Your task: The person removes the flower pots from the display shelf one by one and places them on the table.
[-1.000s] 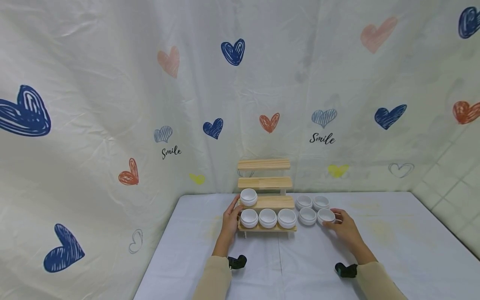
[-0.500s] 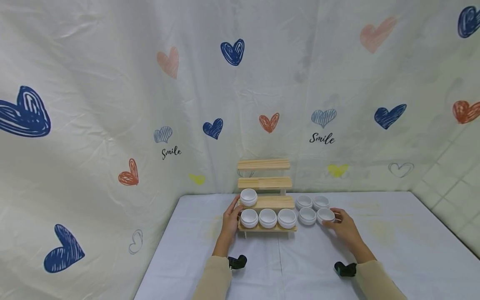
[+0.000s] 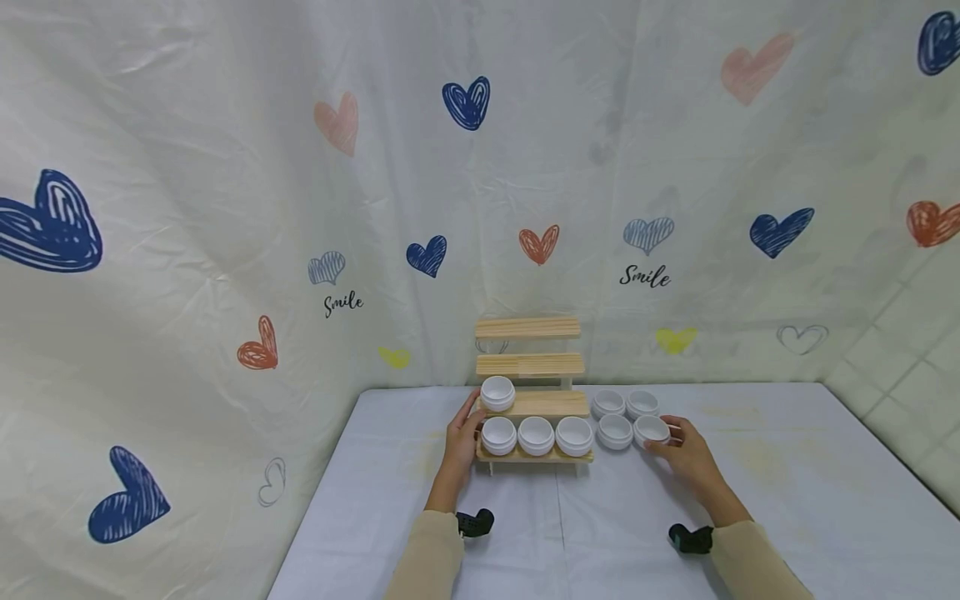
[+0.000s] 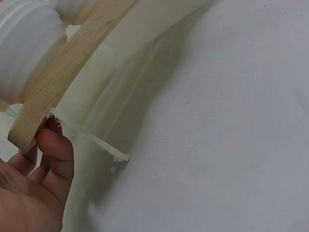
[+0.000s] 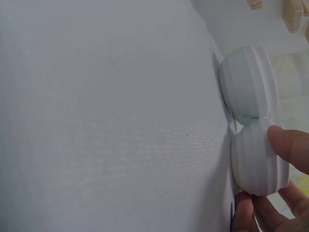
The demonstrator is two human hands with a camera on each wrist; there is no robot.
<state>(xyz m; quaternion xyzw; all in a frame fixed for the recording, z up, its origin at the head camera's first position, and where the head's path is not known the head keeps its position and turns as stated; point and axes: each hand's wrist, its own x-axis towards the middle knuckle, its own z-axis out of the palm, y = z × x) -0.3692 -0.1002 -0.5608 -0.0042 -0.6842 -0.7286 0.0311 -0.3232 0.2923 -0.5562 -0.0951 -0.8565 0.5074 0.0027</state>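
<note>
The right hand (image 3: 686,456) has its fingers curled round a small white bowl (image 3: 652,430) that sits on the white tablecloth (image 3: 750,500), the front-right one of 4 loose bowls grouped just right of the stepped wooden rack (image 3: 531,387). In the right wrist view the fingertips (image 5: 289,145) pinch the bowl's ribbed wall from opposite sides, so the bowl lies directly between them, with a neighbouring bowl (image 5: 248,84) touching it on the far side of the fingers. The bowl is round and squat, mouth up, with no long axis to speak of.

The rack lies to the left of the right hand's fingers, past the front-left loose bowl (image 3: 615,432). Its lowest step carries 3 bowls (image 3: 536,436) in a row; the 2nd step holds 1 bowl (image 3: 497,392) at its left end, and the rest of that step is bare wood.

The left hand (image 3: 459,446) is at the rack's left end. In the left wrist view its curled fingers (image 4: 55,145) press against the end of a wooden step (image 4: 63,77), steadying it.
</note>
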